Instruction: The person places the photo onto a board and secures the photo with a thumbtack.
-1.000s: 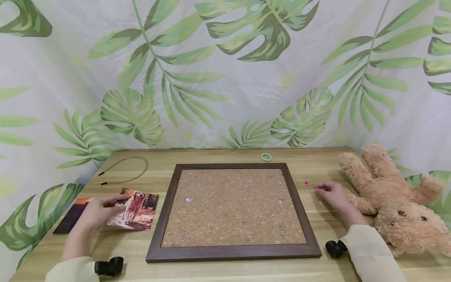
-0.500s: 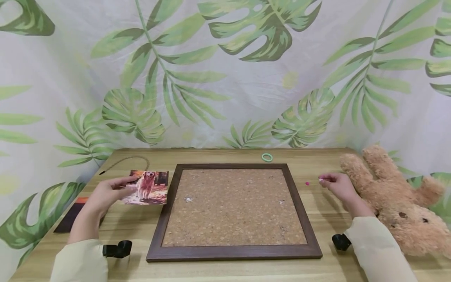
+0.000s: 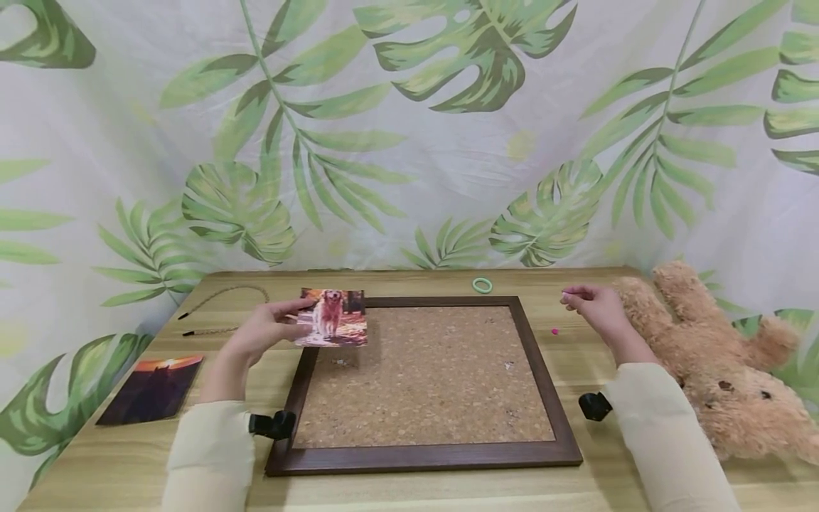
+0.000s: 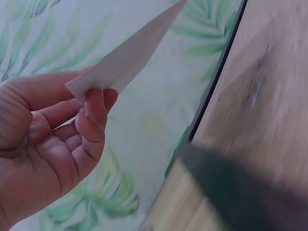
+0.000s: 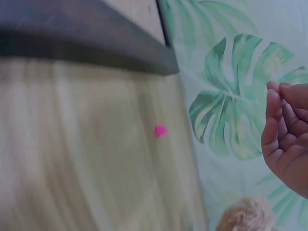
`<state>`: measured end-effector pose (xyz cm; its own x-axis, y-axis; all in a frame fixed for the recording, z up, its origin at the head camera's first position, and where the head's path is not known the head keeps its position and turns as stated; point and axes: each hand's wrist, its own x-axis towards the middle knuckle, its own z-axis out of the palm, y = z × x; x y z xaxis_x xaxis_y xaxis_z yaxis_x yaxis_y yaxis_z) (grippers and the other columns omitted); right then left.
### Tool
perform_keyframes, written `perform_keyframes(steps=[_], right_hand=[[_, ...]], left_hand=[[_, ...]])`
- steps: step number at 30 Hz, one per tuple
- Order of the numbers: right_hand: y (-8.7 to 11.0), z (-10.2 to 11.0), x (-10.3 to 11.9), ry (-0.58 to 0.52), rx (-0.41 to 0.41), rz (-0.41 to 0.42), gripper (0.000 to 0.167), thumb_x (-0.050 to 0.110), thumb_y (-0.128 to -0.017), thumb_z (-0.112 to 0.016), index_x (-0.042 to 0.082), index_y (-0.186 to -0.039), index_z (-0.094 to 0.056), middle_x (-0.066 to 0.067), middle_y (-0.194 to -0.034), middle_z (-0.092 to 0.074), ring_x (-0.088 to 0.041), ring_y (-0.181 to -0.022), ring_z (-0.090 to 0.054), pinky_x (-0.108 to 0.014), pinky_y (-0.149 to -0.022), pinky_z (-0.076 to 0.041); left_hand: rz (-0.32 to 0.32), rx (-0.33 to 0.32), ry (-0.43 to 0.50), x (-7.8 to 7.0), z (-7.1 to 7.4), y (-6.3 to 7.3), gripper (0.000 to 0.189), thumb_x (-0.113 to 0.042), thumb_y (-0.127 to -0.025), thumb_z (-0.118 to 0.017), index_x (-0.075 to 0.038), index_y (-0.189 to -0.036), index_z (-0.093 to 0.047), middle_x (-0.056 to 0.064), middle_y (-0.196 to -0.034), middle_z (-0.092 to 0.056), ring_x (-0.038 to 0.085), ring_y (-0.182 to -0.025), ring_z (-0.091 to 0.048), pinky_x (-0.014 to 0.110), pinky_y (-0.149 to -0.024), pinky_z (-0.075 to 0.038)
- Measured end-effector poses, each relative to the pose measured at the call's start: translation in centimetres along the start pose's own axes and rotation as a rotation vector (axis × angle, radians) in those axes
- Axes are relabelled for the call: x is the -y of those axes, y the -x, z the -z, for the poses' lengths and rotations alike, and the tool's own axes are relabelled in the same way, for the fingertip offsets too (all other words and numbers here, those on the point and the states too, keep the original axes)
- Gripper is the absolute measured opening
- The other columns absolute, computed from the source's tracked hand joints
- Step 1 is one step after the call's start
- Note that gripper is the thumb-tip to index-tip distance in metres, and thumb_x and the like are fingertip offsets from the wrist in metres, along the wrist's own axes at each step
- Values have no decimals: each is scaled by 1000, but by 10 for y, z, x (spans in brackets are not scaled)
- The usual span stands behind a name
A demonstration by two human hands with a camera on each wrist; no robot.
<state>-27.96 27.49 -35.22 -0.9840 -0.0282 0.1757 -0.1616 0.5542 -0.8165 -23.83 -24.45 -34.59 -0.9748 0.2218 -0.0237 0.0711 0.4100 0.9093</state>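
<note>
My left hand [image 3: 262, 329] pinches a photo of a golden dog [image 3: 339, 323] by its left side, raised above the upper left corner of the framed cork board [image 3: 429, 384]. In the left wrist view, the white back of the photo [image 4: 130, 57] shows between thumb and fingers. My right hand [image 3: 600, 313] is raised to the right of the board, thumb and forefinger pinched together. A small pale push pin [image 3: 566, 297] seems to show at those fingertips, mostly hidden. Below it on the table lies a pink push pin [image 3: 554, 331], plain in the right wrist view too.
A sunset photo [image 3: 153, 391] lies at the left of the table. Behind it is a thin braided cord band [image 3: 237, 288] with black tips. A green ring [image 3: 482, 285] lies beyond the board. A plush teddy bear [image 3: 710, 348] lies along the right side.
My left hand has lifted the dog photo off the table and carried it right, over the board's corner. My right hand has risen from the table near the pink pin, fingertips pinched.
</note>
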Motion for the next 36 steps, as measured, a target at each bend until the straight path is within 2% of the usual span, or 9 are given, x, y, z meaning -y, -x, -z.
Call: perform_keyframes(steps=[4,8,11,16,19,23,27,32,36], right_hand=[[-8,-9,6,-45,-18,32,30,14,-88,-51,-11,-104,-55,-21,-92,-60,-12,-73,-56,-24,-65,-44],[-12,-18,13,-73,-5,23,28,14,-87,-52,-9,-104,-56,-19,-92,-61,-18,-77,-57,-33,-71,-43],[-14,-24,19,-108,10,12,28,13,-87,-52,-9,-104,-55,-17,-92,-61,-18,-77,-57,-35,-72,-42],[-18,-32,28,-144,24,11,29,13,-87,-52,-10,-104,-55,-13,-89,-62,-11,-73,-55,-27,-68,-42],[-21,-36,30,-147,28,28,29,12,-87,-52,-11,-103,-55,-13,-87,-62,-10,-71,-55,-26,-67,-41],[-24,-41,31,-153,28,56,27,11,-86,-53,-11,-100,-57,-13,-85,-63,-8,-68,-56,-30,-68,-42],[-26,-44,29,-180,31,59,25,10,-85,-54,-11,-99,-58,-12,-83,-63,-10,-66,-57,-31,-68,-42],[-26,-46,27,-188,41,35,24,7,-85,-54,-12,-99,-57,-14,-84,-63,-12,-67,-58,-26,-65,-42],[-25,-47,25,-182,36,18,24,8,-85,-55,-11,-99,-58,-15,-85,-63,-19,-72,-59,-32,-71,-42]], left_hand=[[-53,16,41,-8,-23,-17,56,-6,-78,-62,0,-129,-39,18,-99,-46,18,-78,-49,37,-69,-45],[-102,50,68,-18,-49,-32,53,-2,-78,-61,2,-127,-41,11,-83,-49,14,-65,-47,29,-59,-44],[-112,75,77,-26,-69,-42,52,0,-78,-61,1,-126,-42,9,-78,-52,14,-60,-47,31,-56,-43],[-103,73,63,-38,-101,-56,51,0,-77,-62,-3,-125,-46,8,-72,-50,14,-55,-43,35,-55,-42],[-97,63,53,-41,-121,-66,51,-1,-75,-64,-4,-124,-48,6,-67,-49,13,-53,-43,38,-55,-42],[-102,61,85,-43,-144,-80,51,1,-74,-65,-2,-122,-49,3,-61,-48,11,-49,-44,40,-55,-43],[-123,67,120,-45,-163,-90,48,4,-73,-65,2,-119,-51,1,-55,-46,9,-45,-42,32,-50,-41],[-100,60,153,-44,-185,-98,46,5,-71,-65,4,-116,-53,-1,-53,-44,7,-44,-39,26,-46,-38],[-111,37,137,-43,-203,-102,45,4,-70,-66,6,-113,-54,-2,-52,-42,7,-43,-38,23,-43,-35]])
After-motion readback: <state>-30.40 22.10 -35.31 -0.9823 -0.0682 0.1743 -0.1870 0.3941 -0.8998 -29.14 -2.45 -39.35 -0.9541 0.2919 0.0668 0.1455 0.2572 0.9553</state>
